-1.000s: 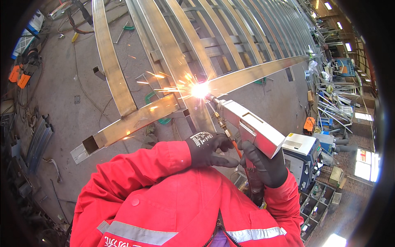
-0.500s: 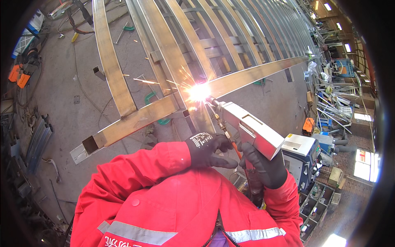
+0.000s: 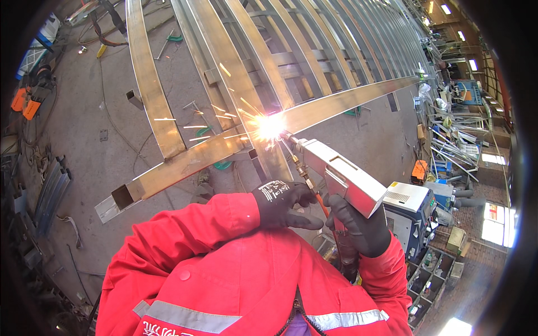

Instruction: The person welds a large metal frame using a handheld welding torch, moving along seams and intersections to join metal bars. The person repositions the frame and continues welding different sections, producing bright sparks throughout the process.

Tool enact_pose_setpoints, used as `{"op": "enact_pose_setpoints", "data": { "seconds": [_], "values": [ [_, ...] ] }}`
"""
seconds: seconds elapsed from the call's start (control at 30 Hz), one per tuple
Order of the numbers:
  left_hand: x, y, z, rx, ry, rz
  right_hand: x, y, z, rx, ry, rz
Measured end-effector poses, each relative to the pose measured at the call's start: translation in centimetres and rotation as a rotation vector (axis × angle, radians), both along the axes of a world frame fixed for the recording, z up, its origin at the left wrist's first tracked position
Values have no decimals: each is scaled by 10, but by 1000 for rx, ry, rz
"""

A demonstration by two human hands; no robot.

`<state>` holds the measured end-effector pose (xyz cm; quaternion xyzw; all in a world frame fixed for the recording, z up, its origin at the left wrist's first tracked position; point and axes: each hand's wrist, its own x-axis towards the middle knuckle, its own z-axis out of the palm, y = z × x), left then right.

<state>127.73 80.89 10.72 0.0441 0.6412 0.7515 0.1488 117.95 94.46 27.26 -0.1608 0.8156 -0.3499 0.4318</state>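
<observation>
My right hand [image 3: 363,227], in a black glove, is wrapped round the grip of a silver-white handheld welding gun [image 3: 348,178]. The gun's nozzle meets a blinding white glow with flying sparks [image 3: 270,126], which hides the metal beneath it. That glow sits where a crossing square metal tube [image 3: 347,106] meets a lengthwise tube [image 3: 232,61]. Beside the gun runs a thin feed tube with a brass fitting [image 3: 301,168]. My left hand [image 3: 284,204], gloved in black, is near that tube with thumb and fingers apart; whether its fingertips touch the tube I cannot tell.
Many parallel metal tubes form a large frame stretching away. Green clamps [image 3: 222,166] show beneath it. A white-topped machine [image 3: 404,196] stands at right, near a compartment tray [image 3: 430,280] and piled metal scrap [image 3: 459,145]. Cables lie on the floor; orange boxes [image 3: 26,102] are at left.
The sparks now spray in a different pattern, wider to the left and upward. The glow has shifted slightly at most; both hands and the gun hold nearly the same place.
</observation>
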Motion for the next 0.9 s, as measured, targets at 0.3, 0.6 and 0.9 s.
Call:
{"op": "enact_pose_setpoints", "data": {
  "seconds": [0.3, 0.6, 0.9],
  "values": [
    [-1, -2, -4, -105, 73, 5, 2, -1, -1, -36, 12, -28],
    [3, 6, -10, 51, 22, 21, 3, 0, 1, -17, -12, -17],
    [1, -1, -3, -123, 134, 50, 2, 2, 1, -14, -12, -14]
  ]
}}
